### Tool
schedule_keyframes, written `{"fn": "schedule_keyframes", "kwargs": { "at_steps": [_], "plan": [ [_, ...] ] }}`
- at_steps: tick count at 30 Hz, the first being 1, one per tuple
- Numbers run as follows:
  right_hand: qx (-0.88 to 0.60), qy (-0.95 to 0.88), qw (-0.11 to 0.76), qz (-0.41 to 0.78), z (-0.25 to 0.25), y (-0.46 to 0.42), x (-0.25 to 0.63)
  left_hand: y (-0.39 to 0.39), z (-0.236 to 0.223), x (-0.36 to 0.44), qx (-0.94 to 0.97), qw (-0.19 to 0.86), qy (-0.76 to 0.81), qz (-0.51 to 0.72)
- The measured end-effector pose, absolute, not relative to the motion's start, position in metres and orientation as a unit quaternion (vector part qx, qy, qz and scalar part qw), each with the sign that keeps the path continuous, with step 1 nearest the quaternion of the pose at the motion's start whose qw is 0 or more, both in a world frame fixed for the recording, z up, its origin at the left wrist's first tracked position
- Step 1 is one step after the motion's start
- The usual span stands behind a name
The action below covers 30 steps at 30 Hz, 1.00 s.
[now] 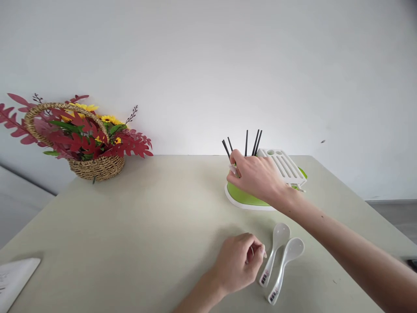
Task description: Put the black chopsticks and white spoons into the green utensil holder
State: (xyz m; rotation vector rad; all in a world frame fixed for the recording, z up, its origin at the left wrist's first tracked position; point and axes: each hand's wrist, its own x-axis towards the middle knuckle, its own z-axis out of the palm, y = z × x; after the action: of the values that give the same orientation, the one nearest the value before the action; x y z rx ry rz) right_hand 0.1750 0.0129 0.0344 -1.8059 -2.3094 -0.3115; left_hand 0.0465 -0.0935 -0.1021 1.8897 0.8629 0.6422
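My right hand is closed at the left part of a green and white utensil holder. Between its thumb and fingers shows a bit of a white spoon, mostly hidden by the hand. Several black chopsticks stand up out of the holder behind that hand. Nearer to me, my left hand is curled shut above the table; a whitish edge shows inside its fingers, too little to name. Just right of it lie two white spoons, side by side, with labels on their handles.
At the back left of the table stands a wicker basket of red leaves and yellow flowers. A white object with printing lies at the left front edge. The wall rises directly behind the table.
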Motion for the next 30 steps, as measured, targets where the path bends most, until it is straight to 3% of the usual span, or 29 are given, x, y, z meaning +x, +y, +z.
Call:
{"fn": "schedule_keyframes", "kwargs": {
  "at_steps": [5, 13, 20, 30],
  "plan": [
    [-0.595, -0.787, 0.145, -0.077, 0.031, 0.006, 0.180, -0.093, -0.103, 0.046, 0.772, 0.462, 0.351, 0.261],
    [-0.445, -0.830, 0.326, -0.086, 0.044, -0.071, 0.222, -0.094, -0.102, 0.046, 0.773, 0.461, 0.349, 0.261],
    [-0.537, -0.745, 0.362, -0.159, 0.010, -0.128, 0.260, -0.095, -0.099, 0.047, 0.772, 0.463, 0.351, 0.257],
    [-0.755, -0.581, 0.301, -0.049, -0.064, -0.173, 0.279, -0.094, -0.099, 0.048, 0.772, 0.467, 0.358, 0.243]
  ]
}}
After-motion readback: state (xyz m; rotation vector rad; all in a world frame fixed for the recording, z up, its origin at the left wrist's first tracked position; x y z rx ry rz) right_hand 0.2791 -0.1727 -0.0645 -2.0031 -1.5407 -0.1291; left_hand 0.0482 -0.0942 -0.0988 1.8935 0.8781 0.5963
